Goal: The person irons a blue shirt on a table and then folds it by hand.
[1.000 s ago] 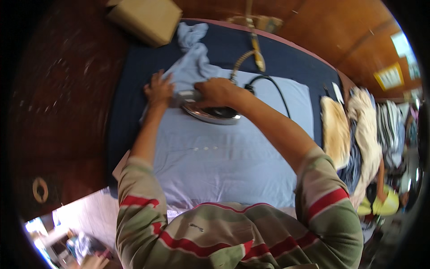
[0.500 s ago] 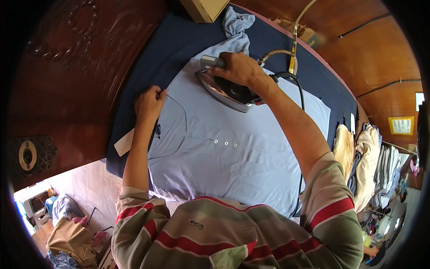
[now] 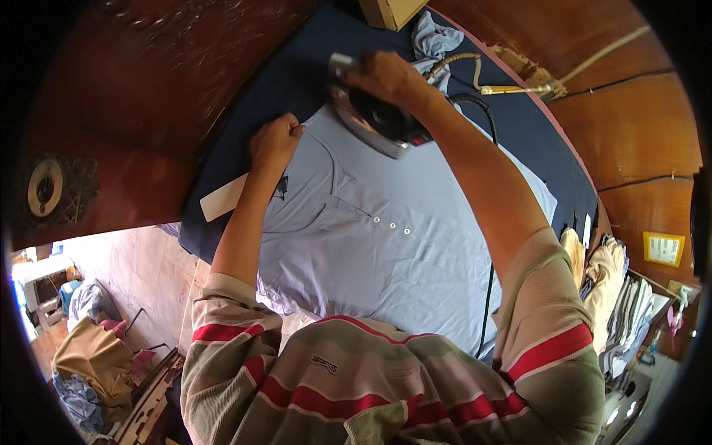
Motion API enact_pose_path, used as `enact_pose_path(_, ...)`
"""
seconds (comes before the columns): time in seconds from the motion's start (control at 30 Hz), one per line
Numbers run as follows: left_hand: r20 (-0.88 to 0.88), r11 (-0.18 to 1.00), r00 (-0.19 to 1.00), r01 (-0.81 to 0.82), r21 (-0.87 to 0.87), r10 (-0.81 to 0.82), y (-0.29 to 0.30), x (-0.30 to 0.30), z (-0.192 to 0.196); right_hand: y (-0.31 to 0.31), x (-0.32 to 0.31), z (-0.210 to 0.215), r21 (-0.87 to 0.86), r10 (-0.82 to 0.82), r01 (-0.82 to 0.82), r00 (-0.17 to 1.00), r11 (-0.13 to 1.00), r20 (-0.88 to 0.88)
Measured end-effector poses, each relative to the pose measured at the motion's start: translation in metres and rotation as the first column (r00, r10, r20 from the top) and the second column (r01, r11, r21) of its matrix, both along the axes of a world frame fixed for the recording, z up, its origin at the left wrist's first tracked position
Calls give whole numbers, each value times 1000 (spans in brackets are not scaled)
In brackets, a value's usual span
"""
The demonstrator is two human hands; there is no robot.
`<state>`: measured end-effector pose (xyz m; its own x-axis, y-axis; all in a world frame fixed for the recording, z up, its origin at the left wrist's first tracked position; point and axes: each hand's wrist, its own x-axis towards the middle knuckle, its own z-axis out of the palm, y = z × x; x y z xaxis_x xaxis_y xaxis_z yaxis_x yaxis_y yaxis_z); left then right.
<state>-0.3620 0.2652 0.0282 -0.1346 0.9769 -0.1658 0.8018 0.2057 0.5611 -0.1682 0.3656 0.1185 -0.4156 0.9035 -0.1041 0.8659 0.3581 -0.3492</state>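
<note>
1. Right hand [image 3: 389, 74] is wrapped around the handle of the electric iron [image 3: 374, 119], which sits at the shoulder of the light blue polo shirt [image 3: 386, 252].
2. Left hand [image 3: 273, 141] is fisted, pinning the shirt's edge near the collar.
3. Shirt lies flat, front up, on the dark blue ironing pad [image 3: 297, 74].
4. Progress, judged: chest and body look smooth; the bunched sleeve [image 3: 434, 33] at the far end appears unpressed.
5. Iron's long axis runs diagonally, upper left to lower right; which end is the nose cannot be told.

Iron [image 3: 374, 119] now farther up shirt [image 3: 371, 245].
</note>
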Motion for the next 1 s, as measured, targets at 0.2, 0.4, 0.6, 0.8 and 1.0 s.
enact_pose_path(0.2,-25,999,999,36,-7,-36,-1,-6,4,-41,5,13,-71,183,-182,983,981,14)
enact_pose_path(0.4,70,930,998,-22,368,-4,-53,-23,0,-62,-15,2,-10,309,-309,948,951,83)
enact_pose_path(0.6,-41,861,921,-346,372,388,-167,-29,6,-60,-32,11,-23,285,-285,948,958,144)
enact_pose_path(0.8,-190,869,887,-333,366,420,-194,-17,-10,-61,-31,14,-58,337,-333,936,941,103)
enact_pose_path(1.0,-190,851,877,-340,401,440,-201,-14,-13,-65,-31,18,-77,398,-393,916,916,60)
